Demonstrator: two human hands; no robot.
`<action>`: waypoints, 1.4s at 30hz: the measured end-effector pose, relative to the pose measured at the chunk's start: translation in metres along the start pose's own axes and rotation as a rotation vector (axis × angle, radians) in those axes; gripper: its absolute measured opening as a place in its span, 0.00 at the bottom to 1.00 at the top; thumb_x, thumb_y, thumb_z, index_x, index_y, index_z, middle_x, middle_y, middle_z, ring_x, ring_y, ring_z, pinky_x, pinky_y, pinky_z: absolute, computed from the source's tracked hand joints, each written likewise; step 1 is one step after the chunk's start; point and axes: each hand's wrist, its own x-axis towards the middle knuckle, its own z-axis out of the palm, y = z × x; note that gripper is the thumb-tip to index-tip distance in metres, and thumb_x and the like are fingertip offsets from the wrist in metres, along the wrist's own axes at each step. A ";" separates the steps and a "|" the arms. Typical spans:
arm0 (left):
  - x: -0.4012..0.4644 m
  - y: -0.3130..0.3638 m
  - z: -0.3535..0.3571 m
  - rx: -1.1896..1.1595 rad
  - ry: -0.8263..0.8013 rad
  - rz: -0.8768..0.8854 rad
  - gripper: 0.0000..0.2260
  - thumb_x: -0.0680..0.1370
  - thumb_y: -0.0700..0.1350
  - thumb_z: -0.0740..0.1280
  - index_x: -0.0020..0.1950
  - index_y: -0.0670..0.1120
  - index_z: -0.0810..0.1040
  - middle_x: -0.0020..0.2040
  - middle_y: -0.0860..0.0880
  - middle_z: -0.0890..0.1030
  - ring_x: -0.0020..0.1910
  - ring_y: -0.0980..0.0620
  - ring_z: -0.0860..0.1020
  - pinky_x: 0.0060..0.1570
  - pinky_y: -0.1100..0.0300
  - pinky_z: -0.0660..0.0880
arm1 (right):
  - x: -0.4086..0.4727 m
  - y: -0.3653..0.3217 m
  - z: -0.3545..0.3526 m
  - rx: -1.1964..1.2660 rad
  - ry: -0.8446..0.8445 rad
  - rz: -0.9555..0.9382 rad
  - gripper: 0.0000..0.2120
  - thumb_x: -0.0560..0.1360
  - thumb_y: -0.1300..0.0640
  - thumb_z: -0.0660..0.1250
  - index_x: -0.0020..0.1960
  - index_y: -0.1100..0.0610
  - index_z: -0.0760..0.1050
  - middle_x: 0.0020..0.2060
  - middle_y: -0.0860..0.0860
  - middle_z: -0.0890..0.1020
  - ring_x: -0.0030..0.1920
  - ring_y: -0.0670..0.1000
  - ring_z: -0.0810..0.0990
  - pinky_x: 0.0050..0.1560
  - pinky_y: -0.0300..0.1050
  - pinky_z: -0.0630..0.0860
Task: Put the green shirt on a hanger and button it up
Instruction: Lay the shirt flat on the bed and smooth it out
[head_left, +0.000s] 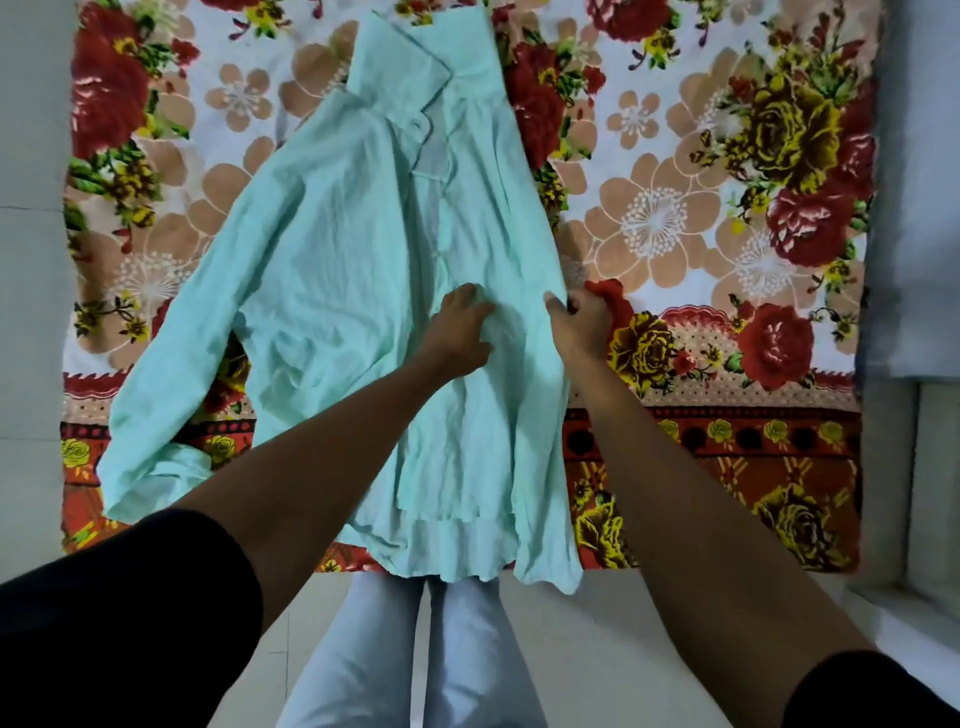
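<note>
Collar away from me, hem nearest, green shirt (332, 270) lies lengthwise on the floral blanket (727, 208); my right hand (582, 325) pinches its right edge, left hand (462, 325) gripping the front midway.

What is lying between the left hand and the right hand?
In the head view, only wrinkled cloth of the green shirt spans between the left hand and the right hand.
</note>
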 end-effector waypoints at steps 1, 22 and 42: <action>0.000 0.003 0.002 0.073 0.003 -0.021 0.29 0.77 0.46 0.72 0.77 0.47 0.69 0.80 0.41 0.60 0.78 0.39 0.60 0.69 0.43 0.69 | 0.004 0.005 -0.011 0.055 0.043 -0.025 0.15 0.79 0.55 0.72 0.36 0.57 0.73 0.30 0.50 0.74 0.36 0.53 0.72 0.37 0.45 0.63; -0.018 0.106 0.089 -0.607 -0.185 -0.298 0.25 0.75 0.50 0.76 0.68 0.41 0.74 0.55 0.45 0.80 0.51 0.49 0.80 0.52 0.53 0.80 | -0.056 0.111 -0.073 0.107 0.057 0.027 0.26 0.77 0.53 0.74 0.70 0.63 0.73 0.62 0.58 0.78 0.62 0.58 0.78 0.60 0.43 0.71; -0.075 0.100 0.121 -0.819 -0.058 -0.320 0.13 0.78 0.46 0.68 0.61 0.43 0.75 0.52 0.47 0.78 0.49 0.49 0.78 0.49 0.52 0.77 | -0.203 0.184 -0.031 -0.021 -0.075 -0.026 0.08 0.74 0.59 0.64 0.49 0.62 0.78 0.43 0.57 0.81 0.46 0.59 0.81 0.45 0.49 0.75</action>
